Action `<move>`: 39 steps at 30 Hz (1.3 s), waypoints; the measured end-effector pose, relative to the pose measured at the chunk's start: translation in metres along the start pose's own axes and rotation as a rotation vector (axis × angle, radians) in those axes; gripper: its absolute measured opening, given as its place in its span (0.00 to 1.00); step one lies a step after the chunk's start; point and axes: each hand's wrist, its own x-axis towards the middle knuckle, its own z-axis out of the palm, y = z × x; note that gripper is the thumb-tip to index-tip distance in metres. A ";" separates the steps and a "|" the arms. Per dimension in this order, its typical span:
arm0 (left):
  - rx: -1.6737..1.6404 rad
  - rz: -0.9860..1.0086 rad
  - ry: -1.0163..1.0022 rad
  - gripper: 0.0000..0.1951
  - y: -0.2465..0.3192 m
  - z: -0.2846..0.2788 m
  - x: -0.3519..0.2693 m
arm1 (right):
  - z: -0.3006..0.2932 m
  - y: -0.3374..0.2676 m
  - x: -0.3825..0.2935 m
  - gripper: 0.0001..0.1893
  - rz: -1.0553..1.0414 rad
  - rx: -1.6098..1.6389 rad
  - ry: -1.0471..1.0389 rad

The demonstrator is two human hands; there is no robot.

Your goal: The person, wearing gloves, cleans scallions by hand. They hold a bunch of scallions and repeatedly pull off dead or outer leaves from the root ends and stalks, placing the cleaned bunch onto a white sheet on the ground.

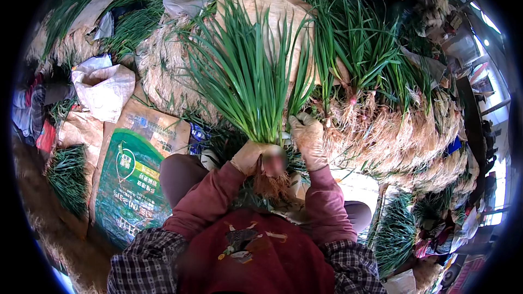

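My left hand, in a pale glove, grips a thick bunch of green allium plants, probably garlic greens, near its base. The long flat leaves fan upward and away from me. Brownish roots hang below the fist, and the bulb end is blurred. To its right, my gloved right hand is curled, with thumb and fingertips around a few thinner green stalks. Pale stem ends show between the hands. Just beyond the bunch lies a large tan sheet, over heaped plants.
Piled rooted plants spread along the right, roots towards me. Another root mass lies left of the bunch. A green printed sack is by my left knee, below a crumpled white sack. Green bundles lie on both sides.
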 end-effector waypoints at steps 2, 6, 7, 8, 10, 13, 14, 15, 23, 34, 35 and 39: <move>-0.015 0.044 0.043 0.19 -0.004 0.002 0.003 | 0.014 0.039 0.009 0.11 -0.068 0.110 0.092; -0.097 0.010 0.038 0.20 -0.009 -0.004 0.009 | 0.014 0.071 -0.003 0.08 -0.007 -0.025 -0.242; -0.093 0.023 0.014 0.20 -0.007 -0.003 0.008 | 0.017 0.087 -0.006 0.07 -0.105 -0.389 -0.452; -0.098 0.028 -0.026 0.18 -0.009 -0.009 0.008 | 0.021 0.102 -0.009 0.08 -0.258 -0.666 -0.635; -0.105 0.004 -0.082 0.15 -0.009 -0.016 0.009 | 0.017 0.096 -0.016 0.10 -0.033 -0.789 -0.645; -0.027 -0.063 -0.078 0.15 0.004 -0.009 0.000 | -0.015 0.078 -0.015 0.14 -0.073 -0.362 -0.250; -0.030 0.053 -0.013 0.23 -0.001 0.000 0.003 | -0.019 0.080 -0.008 0.17 -0.166 0.007 -0.199; -0.039 0.015 -0.008 0.24 -0.002 -0.002 0.002 | -0.024 0.060 -0.007 0.24 -0.076 0.486 -0.358; -0.129 -0.100 -0.152 0.23 -0.017 -0.030 0.005 | -0.009 0.045 -0.001 0.34 0.037 0.855 -0.755; -0.013 -0.090 -0.096 0.26 0.009 0.005 -0.006 | -0.046 0.088 -0.024 0.21 -0.140 -0.612 -0.347; -0.031 -0.049 -0.098 0.25 0.009 0.007 -0.004 | -0.046 0.096 -0.025 0.24 -0.061 -0.327 -0.398; -0.141 -0.047 -0.179 0.14 -0.013 -0.008 0.010 | -0.055 0.046 -0.049 0.35 0.097 0.530 -0.566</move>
